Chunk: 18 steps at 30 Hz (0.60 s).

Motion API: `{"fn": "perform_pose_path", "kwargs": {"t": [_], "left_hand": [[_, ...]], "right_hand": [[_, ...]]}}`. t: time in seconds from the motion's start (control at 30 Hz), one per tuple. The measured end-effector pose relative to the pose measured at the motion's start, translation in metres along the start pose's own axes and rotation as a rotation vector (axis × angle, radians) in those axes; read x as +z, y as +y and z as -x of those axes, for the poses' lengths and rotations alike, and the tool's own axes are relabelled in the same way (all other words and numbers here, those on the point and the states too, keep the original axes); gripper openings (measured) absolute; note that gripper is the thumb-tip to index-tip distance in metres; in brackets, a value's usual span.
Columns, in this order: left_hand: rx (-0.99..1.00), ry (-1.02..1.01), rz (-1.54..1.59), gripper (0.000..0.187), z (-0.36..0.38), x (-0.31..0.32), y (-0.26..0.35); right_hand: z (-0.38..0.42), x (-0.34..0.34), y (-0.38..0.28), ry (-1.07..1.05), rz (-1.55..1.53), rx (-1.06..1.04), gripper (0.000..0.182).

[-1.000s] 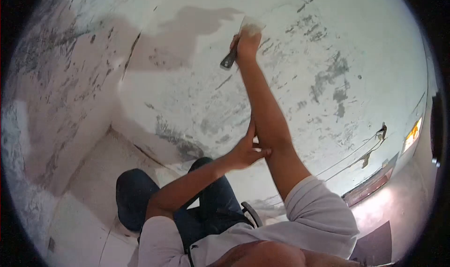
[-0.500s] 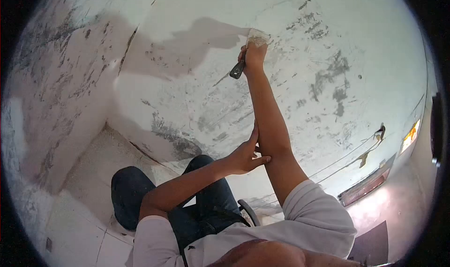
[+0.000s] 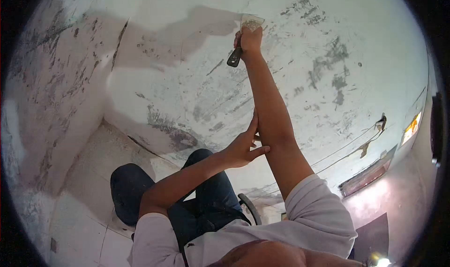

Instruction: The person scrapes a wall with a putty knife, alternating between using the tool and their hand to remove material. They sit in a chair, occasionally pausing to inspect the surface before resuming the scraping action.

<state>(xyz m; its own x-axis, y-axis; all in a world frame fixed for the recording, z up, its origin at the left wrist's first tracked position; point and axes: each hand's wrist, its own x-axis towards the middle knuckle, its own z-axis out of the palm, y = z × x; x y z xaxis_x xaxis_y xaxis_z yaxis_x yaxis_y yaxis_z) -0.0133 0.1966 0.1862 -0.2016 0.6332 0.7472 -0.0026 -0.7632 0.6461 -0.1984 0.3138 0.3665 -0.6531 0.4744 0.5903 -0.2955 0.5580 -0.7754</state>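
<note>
My right hand (image 3: 252, 40) is closed round a putty knife (image 3: 234, 57) with a black handle and a wide, pale-smeared blade. The blade lies against the patchy white wall (image 3: 187, 88), and the handle end sticks out below the fist, tilted to the left. My left hand (image 3: 240, 149) is at my right forearm (image 3: 274, 121) near the elbow. Its thumb presses the near side, while the other fingers reach round the arm and are partly hidden behind it.
Grey bare patches (image 3: 330, 63) and cracks mark the wall. At lower left is the tiled floor (image 3: 84, 225), near my bent knees (image 3: 126, 192). A curved dark bar (image 3: 250, 209) shows beside my leg. Wires hang from a wall hole (image 3: 382, 122) at right, above a reddish recess (image 3: 368, 177).
My right hand and the putty knife have shifted up and slightly left in the view. My left hand has risen a little with the forearm, keeping its hold.
</note>
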Motion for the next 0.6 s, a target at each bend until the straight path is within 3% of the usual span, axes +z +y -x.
{"fn": "perform_pose_path", "kwargs": {"t": [0.2,0.3,0.33,0.37,0.43,0.47,0.53,0.6], "left_hand": [[0.061,0.111,-0.026,0.101,-0.003,-0.024,0.018],[0.015,0.173,-0.156,0.102,0.003,-0.020,0.004],[-0.021,0.137,-0.129,0.104,0.006,-0.013,0.000],[-0.004,0.085,-0.191,0.105,0.009,-0.014,-0.002],[0.016,0.028,-0.235,0.106,0.012,-0.007,-0.008],[0.062,0.015,-0.289,0.105,0.011,-0.003,-0.013],[0.109,0.000,-0.338,0.105,0.008,0.000,-0.015],[-0.080,-0.097,-0.364,0.102,0.005,0.002,-0.012]], "right_hand": [[-0.041,0.046,-0.020,-0.169,-0.245,0.082,0.018],[0.007,0.062,-0.003,-0.135,-0.110,-0.173,0.018],[-0.040,0.044,0.073,0.028,0.208,-0.486,0.020],[0.015,0.040,0.024,-0.071,0.050,-0.150,0.024],[0.018,0.009,0.037,-0.003,0.028,-0.142,0.030],[0.030,0.004,0.019,0.032,-0.011,-0.007,0.027],[0.026,-0.009,0.018,0.039,-0.022,0.001,0.022],[0.023,-0.013,0.020,0.013,0.001,-0.018,0.019]]}}
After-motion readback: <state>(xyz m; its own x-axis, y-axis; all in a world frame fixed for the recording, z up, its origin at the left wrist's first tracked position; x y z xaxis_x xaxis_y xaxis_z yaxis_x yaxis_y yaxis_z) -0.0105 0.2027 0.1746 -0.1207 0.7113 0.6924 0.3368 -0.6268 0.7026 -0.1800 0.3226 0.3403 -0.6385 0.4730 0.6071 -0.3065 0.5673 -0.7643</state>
